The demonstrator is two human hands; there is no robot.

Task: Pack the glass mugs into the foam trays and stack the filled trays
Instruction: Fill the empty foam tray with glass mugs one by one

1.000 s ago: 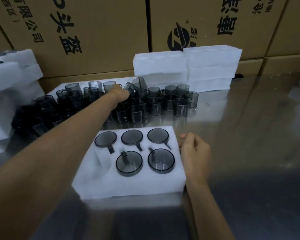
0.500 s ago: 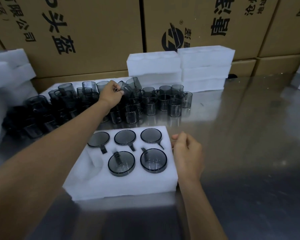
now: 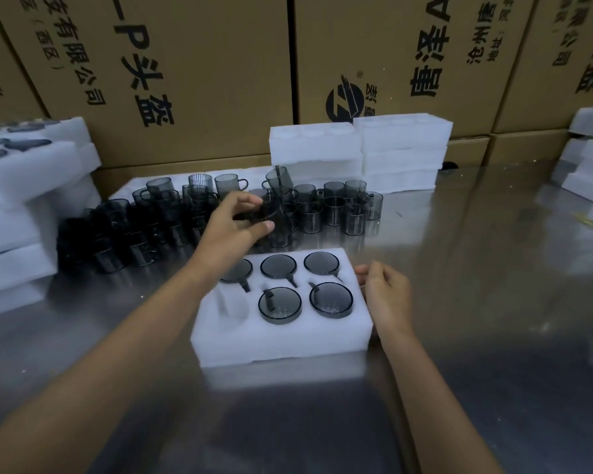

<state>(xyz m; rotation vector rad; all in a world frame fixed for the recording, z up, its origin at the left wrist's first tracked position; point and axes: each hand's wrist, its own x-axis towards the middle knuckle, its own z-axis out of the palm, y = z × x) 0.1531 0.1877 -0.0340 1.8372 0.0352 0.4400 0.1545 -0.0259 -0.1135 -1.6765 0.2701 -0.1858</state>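
Dozens of loose glass mugs (image 3: 326, 208) crowd the steel counter (image 3: 476, 268) just beyond the left hand (image 3: 230, 227); a careless withdrawal could topple neighbours. The foam tray (image 3: 281, 340), beneath those fingers, holds five mugs; one pocket stays vacant. The right hand (image 3: 384, 295), fingers loosely curled, touches the tray's edge. The left fingers grip one mug (image 3: 267, 217), tilted; smooth glass may slip.
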